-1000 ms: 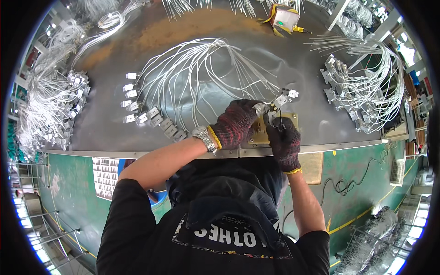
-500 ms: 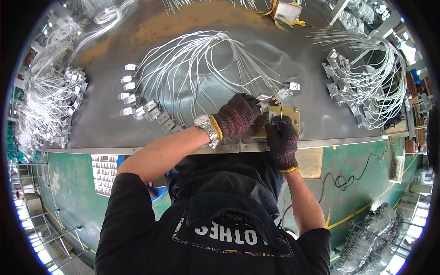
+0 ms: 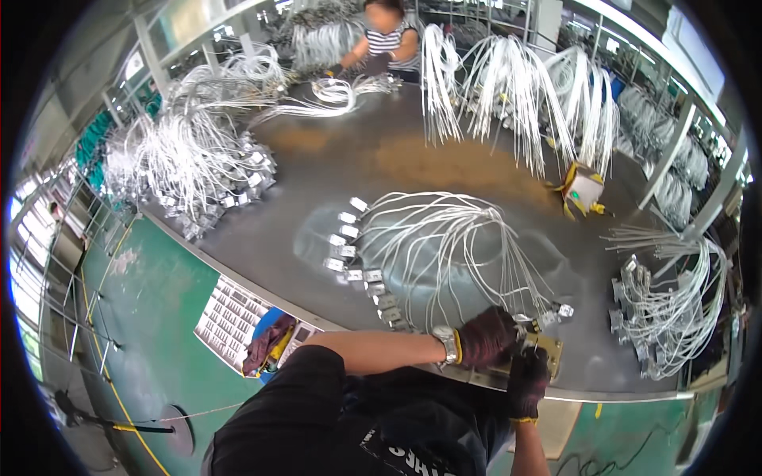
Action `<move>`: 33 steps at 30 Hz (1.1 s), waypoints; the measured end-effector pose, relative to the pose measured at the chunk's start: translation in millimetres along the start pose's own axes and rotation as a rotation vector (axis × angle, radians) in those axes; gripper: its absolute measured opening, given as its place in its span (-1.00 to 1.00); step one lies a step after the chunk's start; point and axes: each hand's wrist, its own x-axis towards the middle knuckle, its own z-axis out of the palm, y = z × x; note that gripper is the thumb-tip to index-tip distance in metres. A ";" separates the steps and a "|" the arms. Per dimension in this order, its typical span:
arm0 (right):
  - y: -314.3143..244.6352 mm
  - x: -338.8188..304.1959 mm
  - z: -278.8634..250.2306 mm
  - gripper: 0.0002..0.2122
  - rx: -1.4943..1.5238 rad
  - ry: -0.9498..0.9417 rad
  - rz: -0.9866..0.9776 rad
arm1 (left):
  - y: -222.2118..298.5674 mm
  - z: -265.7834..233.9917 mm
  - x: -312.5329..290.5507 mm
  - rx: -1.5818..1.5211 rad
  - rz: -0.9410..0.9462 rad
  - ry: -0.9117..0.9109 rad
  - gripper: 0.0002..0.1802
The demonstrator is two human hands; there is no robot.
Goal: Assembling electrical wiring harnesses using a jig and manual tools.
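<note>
My left hand [image 3: 489, 336], in a dark red and black knitted glove, is closed at a brass-coloured plate fixture [image 3: 553, 351] near the table's front edge. What its fingers grip is hidden. My right hand [image 3: 528, 381], in a matching glove, is closed at the fixture's near side; its grip is also too small to make out. Just beyond the hands lie small metal-and-white wire end fittings [image 3: 548, 319]. From them a fan of white wires [image 3: 468, 230] arches leftward over the table. More such fittings [image 3: 341, 251] line up in a curved row at its left end.
Piles of white wires with metal fittings [image 3: 190, 151] stand at left, another bundle [image 3: 675, 293] at right. Long wire bundles [image 3: 516, 95] hang over the far edge. A yellow-and-black wrapped block [image 3: 586, 192] sits at back right. Across the table, a co-worker [image 3: 390, 44] handles wires.
The view has tilted up and swung left, bringing the co-worker and far wire bundles into sight. Both hands stay closed at the fixture, with little visible movement against it.
</note>
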 end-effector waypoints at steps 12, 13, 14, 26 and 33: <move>5.0 9.2 7.5 -0.88 0.010 0.035 -0.001 | -6.8 11.2 11.4 0.030 0.023 0.088 -0.36; 6.0 6.9 8.5 -0.88 0.009 0.040 -0.001 | -4.6 6.3 12.5 0.037 0.040 0.023 -0.40; 8.6 3.7 9.9 -0.86 0.014 0.021 -0.028 | -3.2 3.5 13.7 0.043 0.057 -0.043 -0.43; 9.4 4.6 7.8 -0.86 0.189 -0.027 -0.030 | -2.9 19.3 13.2 0.115 -0.033 -0.012 -0.46; 19.7 11.6 7.2 -0.84 0.131 0.033 -0.059 | -4.0 29.6 20.2 0.078 -0.024 0.091 -0.51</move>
